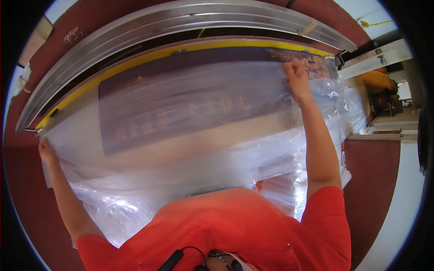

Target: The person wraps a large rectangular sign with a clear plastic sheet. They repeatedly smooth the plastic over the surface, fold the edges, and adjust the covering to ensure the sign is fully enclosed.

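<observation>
A clear plastic sheet (185, 165) stretches between my two hands, smeared by motion in the middle. My left hand (47, 151) is closed on its far left corner, near the end of a yellow strip. My right hand (297, 80) pinches the sheet's far edge toward the right. Through the film shows a dark panel (176, 108) with lighter characters and a gold pattern at its far right. The panel lies on a pale surface. Behind my right forearm the plastic is bunched and wrinkled, and more loose film hangs near my body.
A yellow strip (153, 58) runs along the far edge of the work surface. Beyond it a long silver metal rail (181, 21) curves across. At the right stand a pale bar with a small fitting (382, 59) and a machine with an orange cover (379, 81). The floor (370, 180) is dark red.
</observation>
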Available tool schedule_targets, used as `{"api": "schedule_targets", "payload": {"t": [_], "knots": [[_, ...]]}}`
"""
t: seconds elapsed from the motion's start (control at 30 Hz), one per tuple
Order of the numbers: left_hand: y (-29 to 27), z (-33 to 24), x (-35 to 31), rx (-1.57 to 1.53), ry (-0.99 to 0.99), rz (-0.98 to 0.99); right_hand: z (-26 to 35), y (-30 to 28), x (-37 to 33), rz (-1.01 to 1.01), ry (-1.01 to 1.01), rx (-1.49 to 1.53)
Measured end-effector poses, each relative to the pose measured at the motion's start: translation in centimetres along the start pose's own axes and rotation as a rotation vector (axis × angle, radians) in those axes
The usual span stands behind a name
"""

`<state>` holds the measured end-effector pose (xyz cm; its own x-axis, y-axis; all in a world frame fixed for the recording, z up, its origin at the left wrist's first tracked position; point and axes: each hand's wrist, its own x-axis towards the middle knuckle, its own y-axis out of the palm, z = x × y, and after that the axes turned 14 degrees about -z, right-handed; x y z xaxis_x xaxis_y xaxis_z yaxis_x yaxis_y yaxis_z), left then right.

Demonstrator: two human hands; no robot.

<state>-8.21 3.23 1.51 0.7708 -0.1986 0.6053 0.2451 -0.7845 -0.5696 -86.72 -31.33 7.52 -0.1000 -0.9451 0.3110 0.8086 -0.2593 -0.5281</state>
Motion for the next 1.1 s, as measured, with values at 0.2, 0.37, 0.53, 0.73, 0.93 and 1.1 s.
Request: {"api": "schedule_targets", "payload": {"t": [0.2,0.37,0.53,0.73,0.93,1.1], "knots": [[9.8,-7.3,2.0,0.074,-0.074,-0.046,-1.3,1.7,8.8,-0.207,0.051,-0.106],[9.6,-12.3,-0.7,0.251,-0.137,0.060,-2.6,2.9,8.7,-0.377,0.135,-0.126],[9.3,-7.7,1.3,-0.336,-0.519,0.110,-2.8,4.0,7.8,-0.465,0.125,-0.328],[9.5,-8.4,0.8,-0.190,-0.547,0.105,-2.9,3.4,7.5,-0.474,0.143,-0.254],[8.3,-10.5,0.4,-0.538,-0.809,0.224,-1.4,2.7,7.0,-0.213,0.233,0.003],[8.1,-5.6,5.1,-0.484,-0.638,0.474,1.8,2.2,6.2,0.044,0.108,-0.197]]}}
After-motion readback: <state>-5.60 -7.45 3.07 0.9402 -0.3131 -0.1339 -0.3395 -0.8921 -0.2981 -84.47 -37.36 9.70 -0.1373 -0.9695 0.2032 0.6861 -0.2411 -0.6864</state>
